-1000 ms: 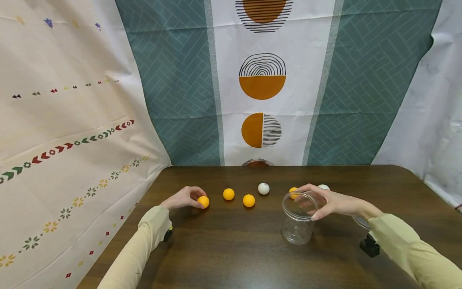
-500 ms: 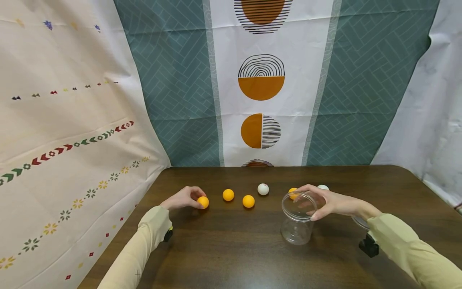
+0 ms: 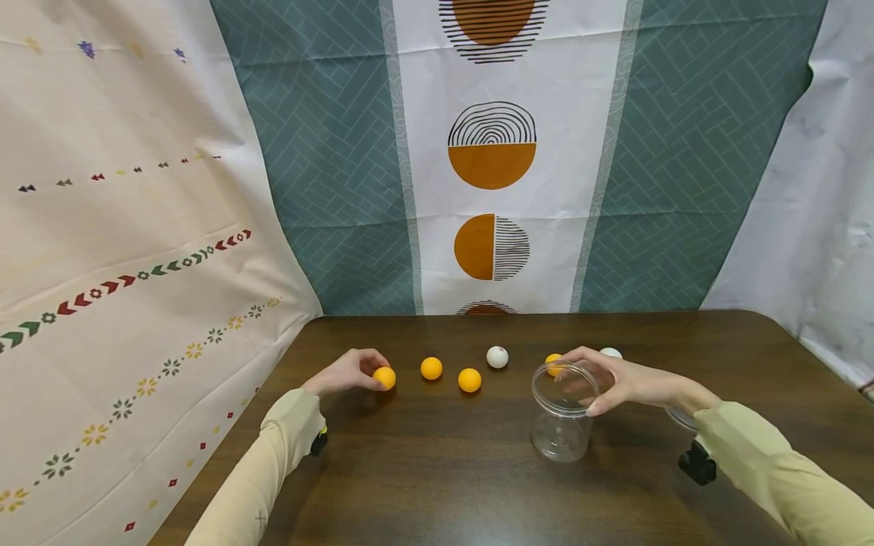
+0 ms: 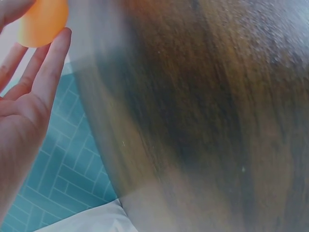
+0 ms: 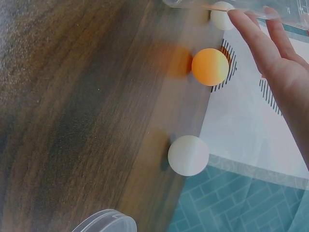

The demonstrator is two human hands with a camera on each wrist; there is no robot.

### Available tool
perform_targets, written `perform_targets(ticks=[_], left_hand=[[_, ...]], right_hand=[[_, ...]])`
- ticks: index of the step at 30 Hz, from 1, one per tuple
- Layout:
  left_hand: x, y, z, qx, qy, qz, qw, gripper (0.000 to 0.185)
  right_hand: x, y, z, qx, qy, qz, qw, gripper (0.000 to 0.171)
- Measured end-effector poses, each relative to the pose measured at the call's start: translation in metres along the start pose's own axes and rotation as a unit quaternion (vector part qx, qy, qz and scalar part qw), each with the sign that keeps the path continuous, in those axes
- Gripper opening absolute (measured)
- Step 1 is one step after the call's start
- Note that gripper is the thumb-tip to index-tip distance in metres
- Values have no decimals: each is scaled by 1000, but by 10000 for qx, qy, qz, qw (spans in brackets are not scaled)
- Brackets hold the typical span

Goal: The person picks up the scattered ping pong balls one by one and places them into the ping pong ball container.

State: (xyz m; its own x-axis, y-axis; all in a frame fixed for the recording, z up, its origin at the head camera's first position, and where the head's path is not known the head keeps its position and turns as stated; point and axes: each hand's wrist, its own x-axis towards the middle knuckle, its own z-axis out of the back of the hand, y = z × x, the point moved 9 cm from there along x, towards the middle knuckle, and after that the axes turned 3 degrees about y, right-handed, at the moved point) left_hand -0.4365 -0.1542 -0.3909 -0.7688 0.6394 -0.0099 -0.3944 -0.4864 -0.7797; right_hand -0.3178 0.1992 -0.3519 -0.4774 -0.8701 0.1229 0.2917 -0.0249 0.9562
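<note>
At lower centre-left of the head view, the left hand (image 3: 344, 373) pinches an orange ball (image 3: 385, 377) resting on the dark bench (image 3: 451, 462). Right of centre, the right hand (image 3: 617, 381) curls around the rim of a clear jar (image 3: 563, 413) standing upright. Two more orange balls (image 3: 431, 368) and a white ball (image 3: 497, 356) lie between the hands.

On the dark table (image 3: 444, 470), two orange balls (image 3: 431, 368) and a white ball (image 3: 497, 357) sit; what seems a clear lid (image 5: 106, 222) lies nearby.
</note>
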Motion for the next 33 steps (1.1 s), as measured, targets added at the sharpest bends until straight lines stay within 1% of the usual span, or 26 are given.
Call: perform_targets(ticks=[2,6,9,13,17,24,27,33], left_hand=[[0,-4,0,-58,-5,-49,10000,29],[-4,-24,1,-227,29,-143,9996,30],[-7,-38,2,-229,14,-178,9996,29],[-7,-45,3,-132,-29,-196,9997,29],[-3,-44,4,-94,-18,-186,9998,30],[9,-19,7,93,-190,-132,9997,30],[10,-20,7,141,-248,-168,9995,30],[14,-29,6,37,-292,-250,9993,30]], right_hand=[[0,-1,1,15,-25,-35,10000,67],[0,-2,1,34,-32,-112,9999,67],[0,-2,1,62,-15,-146,9999,67],[0,-2,2,89,18,-138,9999,67],[1,-3,2,142,64,-132,9998,67],[2,-3,2,189,122,-56,9997,67],[2,-3,2,173,113,-58,9998,66],[1,-5,3,151,85,-87,9998,66]])
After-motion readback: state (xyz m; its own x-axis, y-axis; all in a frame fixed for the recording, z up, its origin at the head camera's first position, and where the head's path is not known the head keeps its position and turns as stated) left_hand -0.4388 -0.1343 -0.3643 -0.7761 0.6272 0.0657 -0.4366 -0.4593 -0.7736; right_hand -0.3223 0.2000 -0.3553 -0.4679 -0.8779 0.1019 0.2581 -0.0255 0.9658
